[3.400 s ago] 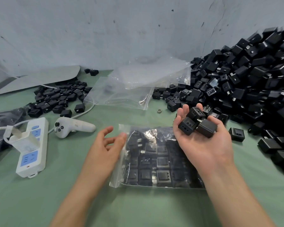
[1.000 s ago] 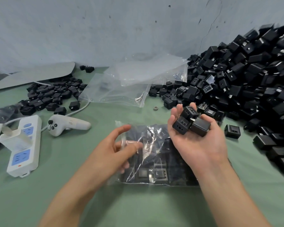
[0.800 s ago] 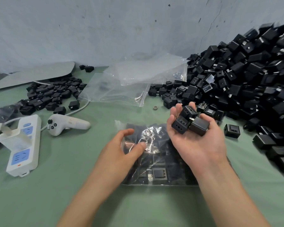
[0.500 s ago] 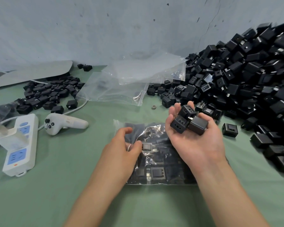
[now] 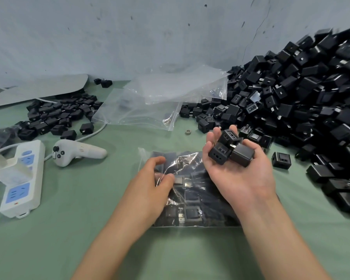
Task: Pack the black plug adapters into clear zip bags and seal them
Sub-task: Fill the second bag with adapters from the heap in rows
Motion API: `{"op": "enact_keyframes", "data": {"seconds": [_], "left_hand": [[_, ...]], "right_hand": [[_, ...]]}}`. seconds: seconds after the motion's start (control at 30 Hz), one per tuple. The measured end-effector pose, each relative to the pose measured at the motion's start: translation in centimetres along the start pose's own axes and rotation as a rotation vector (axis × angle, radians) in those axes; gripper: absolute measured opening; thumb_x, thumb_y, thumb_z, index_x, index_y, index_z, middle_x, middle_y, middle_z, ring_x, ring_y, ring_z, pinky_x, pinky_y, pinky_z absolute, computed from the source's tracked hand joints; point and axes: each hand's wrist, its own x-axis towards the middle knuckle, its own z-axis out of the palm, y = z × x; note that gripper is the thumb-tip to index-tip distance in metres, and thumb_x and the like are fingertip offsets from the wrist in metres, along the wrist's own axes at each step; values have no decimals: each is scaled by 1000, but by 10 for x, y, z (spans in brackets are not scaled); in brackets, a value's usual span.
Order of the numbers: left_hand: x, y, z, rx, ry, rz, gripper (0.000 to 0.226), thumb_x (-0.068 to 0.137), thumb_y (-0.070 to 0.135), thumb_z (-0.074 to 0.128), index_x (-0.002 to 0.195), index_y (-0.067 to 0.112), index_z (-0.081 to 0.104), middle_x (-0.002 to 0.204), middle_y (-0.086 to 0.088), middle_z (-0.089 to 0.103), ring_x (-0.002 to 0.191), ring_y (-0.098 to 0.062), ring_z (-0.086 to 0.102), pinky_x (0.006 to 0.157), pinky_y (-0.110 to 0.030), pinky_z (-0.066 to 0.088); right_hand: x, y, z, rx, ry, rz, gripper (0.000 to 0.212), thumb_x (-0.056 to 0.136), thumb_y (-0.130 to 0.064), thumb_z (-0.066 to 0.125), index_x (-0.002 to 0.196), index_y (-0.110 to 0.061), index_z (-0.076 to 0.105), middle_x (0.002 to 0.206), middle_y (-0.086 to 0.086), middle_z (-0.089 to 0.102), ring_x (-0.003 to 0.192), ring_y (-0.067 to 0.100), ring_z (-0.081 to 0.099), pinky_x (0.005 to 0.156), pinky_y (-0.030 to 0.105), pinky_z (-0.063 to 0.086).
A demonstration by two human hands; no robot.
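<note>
two bare forearms rise from the bottom of the frame over a green cloth (image 5: 69, 235). in the lower middle a clear bag (image 5: 198, 190) lies flat on the cloth, packed with black adapters (image 5: 190, 214) in rough rows. its film is creased and glares, so the pieces under the shine are hard to count, and the right wrist covers its right edge. i cannot tell if the zip is closed.

the left hand (image 5: 150, 184) pinches a fold of the film between thumb and fingertips at the bag's upper left. the right hand (image 5: 242, 176) hangs palm up over the bag's upper right, fingers cupped round three adapters (image 5: 230, 153). these are matt, boxy blocks, and two show socket holes.

one adapter sits alone on the cloth just right of that hand. at middle left lie a white power strip (image 5: 22, 184) with blue sockets and a smooth white controller (image 5: 79, 152).

further up, a small ring (image 5: 188, 132) lies near the centre. behind it a limp heap of empty bags (image 5: 150, 106) overlaps the big pile (image 5: 301, 98), which fills the right side, blurs and is cut off at the edge. a small heap (image 5: 57, 116) lies at upper left, partly under a grey board (image 5: 38, 87). a scuffed, cracked wall (image 5: 129, 37) fills the top.
</note>
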Motion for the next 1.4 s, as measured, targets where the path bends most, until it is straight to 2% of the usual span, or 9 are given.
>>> {"op": "enact_keyframes", "data": {"seconds": [0.3, 0.53, 0.67, 0.83, 0.93, 1.03, 1.13, 1.27, 1.4], "left_hand": [[0, 9, -26, 54, 361, 173, 25, 95, 47, 53, 117, 39, 59, 88, 14, 64, 74, 2, 60, 62, -21, 42], [-8, 33, 14, -187, 113, 250, 15, 92, 50, 61, 103, 39, 62, 91, 16, 69, 77, -3, 65, 69, -18, 51], [-7, 29, 15, -228, -13, 209, 16, 90, 43, 64, 104, 40, 59, 72, 17, 59, 59, 1, 53, 60, -17, 45], [-10, 31, 12, -200, 16, 198, 33, 74, 54, 67, 99, 42, 48, 95, 21, 62, 80, 3, 62, 63, -9, 43], [-11, 35, 6, -218, 58, 210, 34, 79, 44, 67, 106, 43, 47, 90, 22, 66, 72, 4, 62, 60, -8, 43], [-6, 24, -28, -199, 161, 133, 25, 85, 40, 63, 108, 44, 57, 81, 18, 69, 64, 3, 61, 54, -10, 46], [0, -6, -56, -237, 290, -106, 32, 83, 41, 71, 111, 35, 57, 90, 4, 70, 83, -11, 65, 73, -32, 53], [-1, -33, -58, -315, 167, -303, 40, 86, 26, 74, 118, 16, 53, 95, -8, 74, 75, -16, 65, 64, -31, 47], [1, -38, -47, -387, 54, -307, 38, 85, 22, 76, 113, 11, 54, 90, -13, 75, 72, -22, 64, 78, -44, 55]], "right_hand": [[1, 12, 1, -56, -85, 52, 31, 92, -25, 49, 115, -23, 70, 127, 12, 67, 108, 35, 69, 99, 53, 47], [0, 37, 10, -129, -140, 115, 29, 94, -29, 46, 109, -20, 68, 119, 13, 67, 119, 32, 63, 105, 50, 44], [-1, 35, 10, -180, -128, 109, 30, 95, -30, 46, 108, -21, 72, 115, 11, 71, 113, 31, 68, 99, 45, 48], [-3, 33, 10, -195, -129, 104, 29, 94, -30, 48, 104, -19, 73, 110, 11, 72, 110, 32, 69, 105, 47, 45], [-4, 32, 12, -150, -113, 107, 25, 91, -25, 51, 102, -16, 72, 107, 12, 70, 106, 32, 70, 104, 47, 46], [-4, 22, 12, -56, -61, 90, 26, 89, -22, 53, 105, -14, 73, 107, 13, 69, 97, 29, 71, 88, 45, 56], [-2, 6, 10, -37, -21, 23, 27, 91, -20, 54, 105, -10, 74, 105, 16, 69, 92, 26, 70, 81, 37, 58], [-1, -8, 10, -72, 39, -36, 28, 91, -19, 54, 108, -9, 74, 105, 17, 70, 89, 24, 71, 83, 31, 56], [-1, -10, 5, -60, 61, -40, 28, 90, -18, 53, 106, -9, 74, 104, 17, 69, 92, 23, 70, 77, 29, 55]]}}
